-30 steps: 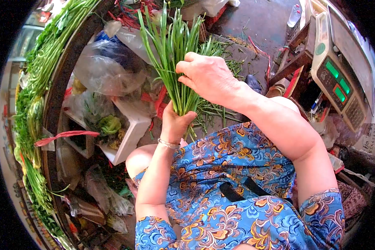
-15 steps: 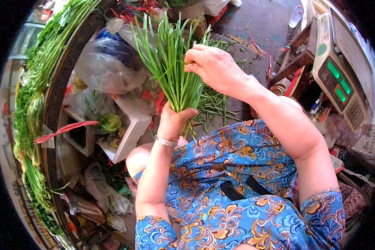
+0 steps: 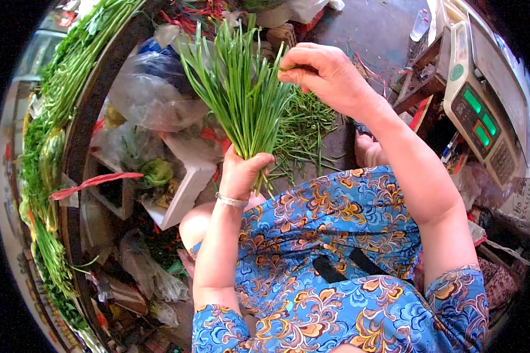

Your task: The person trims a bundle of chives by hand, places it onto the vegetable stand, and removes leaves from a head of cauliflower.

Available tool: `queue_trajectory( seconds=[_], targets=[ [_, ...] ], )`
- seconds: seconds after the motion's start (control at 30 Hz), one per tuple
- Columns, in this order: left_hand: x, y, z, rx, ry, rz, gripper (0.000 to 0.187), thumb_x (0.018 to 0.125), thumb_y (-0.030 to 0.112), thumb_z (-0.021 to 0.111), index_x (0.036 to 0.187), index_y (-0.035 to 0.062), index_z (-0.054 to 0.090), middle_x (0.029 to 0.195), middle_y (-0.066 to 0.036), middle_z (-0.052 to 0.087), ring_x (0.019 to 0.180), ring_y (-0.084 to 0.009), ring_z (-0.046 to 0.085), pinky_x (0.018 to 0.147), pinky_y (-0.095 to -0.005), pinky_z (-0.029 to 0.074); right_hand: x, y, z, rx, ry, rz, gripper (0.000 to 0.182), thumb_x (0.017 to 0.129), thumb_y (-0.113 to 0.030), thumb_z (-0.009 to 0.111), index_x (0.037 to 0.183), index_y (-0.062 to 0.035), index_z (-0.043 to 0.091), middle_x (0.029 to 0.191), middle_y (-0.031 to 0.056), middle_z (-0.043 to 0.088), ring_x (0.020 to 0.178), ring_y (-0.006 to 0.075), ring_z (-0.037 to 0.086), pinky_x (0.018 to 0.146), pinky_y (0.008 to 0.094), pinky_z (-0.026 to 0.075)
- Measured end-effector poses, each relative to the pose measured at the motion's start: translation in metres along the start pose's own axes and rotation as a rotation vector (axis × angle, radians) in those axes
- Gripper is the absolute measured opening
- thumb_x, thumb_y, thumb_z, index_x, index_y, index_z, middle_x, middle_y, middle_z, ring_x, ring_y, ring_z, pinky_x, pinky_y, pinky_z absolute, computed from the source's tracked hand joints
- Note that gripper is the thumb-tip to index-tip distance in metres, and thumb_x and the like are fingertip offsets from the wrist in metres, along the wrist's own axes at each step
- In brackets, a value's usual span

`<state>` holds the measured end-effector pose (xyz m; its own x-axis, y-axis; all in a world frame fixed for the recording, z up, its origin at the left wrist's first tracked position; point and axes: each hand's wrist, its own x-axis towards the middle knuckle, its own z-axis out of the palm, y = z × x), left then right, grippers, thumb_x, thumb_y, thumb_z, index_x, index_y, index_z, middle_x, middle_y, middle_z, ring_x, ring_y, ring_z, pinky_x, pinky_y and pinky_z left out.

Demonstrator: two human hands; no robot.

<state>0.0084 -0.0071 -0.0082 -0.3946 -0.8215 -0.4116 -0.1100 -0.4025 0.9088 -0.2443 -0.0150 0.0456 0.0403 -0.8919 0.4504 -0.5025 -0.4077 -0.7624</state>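
My left hand (image 3: 241, 173) is wrapped round the lower stems of a bunch of garlic chives (image 3: 241, 94), thumb across the front. The long green leaves fan upward and the stem ends poke out below the fist. A bracelet circles that wrist. At the right edge of the leaves, my right hand (image 3: 321, 73) is closed in a pinch, thumb against forefinger. What sits between those fingertips is too small to make out. Behind the bunch, loose green trimmings (image 3: 309, 132) lie in a heap on the floor.
To the right stands a digital scale (image 3: 483, 117) with lit green displays. Along the left, greens (image 3: 70, 82) lie on a curved ledge. Plastic bags (image 3: 153, 88) and a white foam box (image 3: 185, 188) fill the space between ledge and knees. Red ties (image 3: 188, 17) lie at the top.
My right hand has moved up and right, from over the leaves to their outer edge. The bunch has shifted slightly left in my left hand, showing more of the heap.
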Motion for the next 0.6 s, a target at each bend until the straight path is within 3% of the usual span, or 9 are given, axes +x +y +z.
queue_trajectory(
  seconds=[0.03, 0.1, 0.23, 0.33, 0.37, 0.47, 0.6],
  targets=[
    [0.001, 0.000, -0.001, 0.001, 0.001, 0.003, 0.031, 0.075, -0.002, 0.071, 0.104, 0.0002, 0.059, 0.084, -0.007, 0.067, 0.063, -0.0148, 0.063, 0.051, -0.0262, 0.051, -0.003, -0.004, -0.001, 0.000, 0.001, -0.003, 0.013, 0.090, -0.012, 0.063, 0.096, -0.0008, 0.064, 0.083, 0.0059, 0.062, 0.065, 0.0160, 0.060, 0.060, 0.0295, 0.049],
    [0.003, 0.002, -0.003, -0.046, 0.047, 0.012, 0.031, 0.075, -0.003, 0.071, 0.103, 0.0001, 0.059, 0.082, -0.007, 0.067, 0.061, -0.0146, 0.062, 0.051, -0.0261, 0.051, -0.006, -0.013, -0.006, 0.076, -0.107, 0.196, 0.015, 0.091, -0.011, 0.062, 0.099, 0.0010, 0.064, 0.081, 0.0033, 0.062, 0.064, 0.0093, 0.057, 0.057, 0.0269, 0.048],
    [0.007, 0.001, -0.013, -0.002, 0.084, 0.065, 0.029, 0.076, -0.003, 0.071, 0.102, -0.0002, 0.059, 0.079, -0.008, 0.067, 0.060, -0.0144, 0.062, 0.050, -0.0257, 0.051, -0.015, -0.001, -0.015, 0.120, -0.161, 0.227, 0.015, 0.091, -0.012, 0.062, 0.099, 0.0012, 0.064, 0.080, 0.0040, 0.063, 0.063, 0.0098, 0.058, 0.057, 0.0267, 0.048],
    [0.011, -0.002, -0.018, 0.011, 0.097, 0.104, 0.026, 0.076, -0.004, 0.070, 0.100, -0.0007, 0.059, 0.079, -0.008, 0.067, 0.058, -0.0143, 0.062, 0.049, -0.0257, 0.050, -0.023, 0.011, -0.025, -0.206, -0.236, -0.006, 0.014, 0.091, -0.010, 0.059, 0.098, -0.0006, 0.065, 0.091, 0.0093, 0.063, 0.084, 0.0228, 0.062, 0.076, 0.0331, 0.050],
    [0.012, -0.003, -0.019, 0.027, 0.116, 0.116, 0.026, 0.076, -0.004, 0.070, 0.099, -0.0009, 0.059, 0.079, -0.008, 0.067, 0.058, -0.0144, 0.062, 0.050, -0.0257, 0.050, -0.026, 0.013, -0.025, -0.322, -0.270, 0.080, 0.016, 0.087, -0.013, 0.058, 0.095, -0.0042, 0.068, 0.098, 0.0146, 0.064, 0.101, 0.0331, 0.061, 0.084, 0.0403, 0.049],
    [0.011, -0.001, -0.017, 0.065, 0.146, 0.114, 0.026, 0.075, -0.005, 0.071, 0.098, -0.0012, 0.060, 0.078, -0.008, 0.066, 0.059, -0.0143, 0.062, 0.050, -0.0260, 0.050, -0.029, 0.007, -0.030, -0.547, -0.229, 0.048, 0.014, 0.086, -0.015, 0.059, 0.091, -0.0055, 0.068, 0.098, 0.0139, 0.064, 0.099, 0.0334, 0.061, 0.082, 0.0412, 0.049],
    [0.009, -0.001, -0.012, 0.087, 0.156, 0.106, 0.029, 0.074, -0.004, 0.072, 0.100, -0.0008, 0.060, 0.080, -0.008, 0.067, 0.060, -0.0140, 0.062, 0.051, -0.0255, 0.050, -0.016, -0.005, -0.025, -0.421, -0.253, 0.154, 0.022, 0.078, -0.029, 0.069, 0.085, -0.0081, 0.067, 0.082, 0.0118, 0.063, 0.086, 0.0334, 0.062, 0.075, 0.0427, 0.048]
  ],
)
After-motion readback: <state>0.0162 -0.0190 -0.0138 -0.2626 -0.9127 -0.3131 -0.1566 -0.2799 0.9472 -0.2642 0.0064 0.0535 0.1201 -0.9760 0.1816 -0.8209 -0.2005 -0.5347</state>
